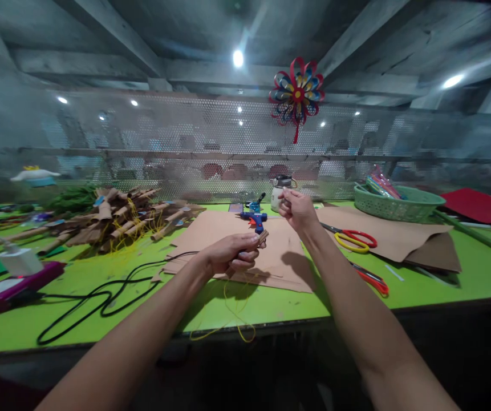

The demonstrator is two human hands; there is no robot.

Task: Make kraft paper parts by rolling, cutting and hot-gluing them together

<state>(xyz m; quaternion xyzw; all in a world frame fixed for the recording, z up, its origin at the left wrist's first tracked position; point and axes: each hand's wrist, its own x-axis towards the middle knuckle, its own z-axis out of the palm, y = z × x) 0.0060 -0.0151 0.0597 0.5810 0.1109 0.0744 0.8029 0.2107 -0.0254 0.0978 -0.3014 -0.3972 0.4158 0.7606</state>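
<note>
My left hand (pixel 239 251) is closed around a small brown paper roll (pixel 263 237), whose end pokes out past the thumb. Below this hand a thin yellow string (pixel 239 319) trails in loops over the table's front edge. Raised higher and to the right, my right hand (pixel 297 208) has its fingers pinched together; what is between them is too small to make out. Under both hands lie sheets of brown kraft paper (pixel 288 274). Just beyond the left hand, a blue glue gun (pixel 256 218) rests on the paper.
Brown paper rolls with yellow strings (pixel 121 222) are heaped at left, near a purple power strip (pixel 14 288) and black cable (pixel 104 297). Red-and-yellow scissors (pixel 356 240), red-handled scissors (pixel 373 279) and a green basket (pixel 394 204) lie right. A jar (pixel 277 191) stands behind.
</note>
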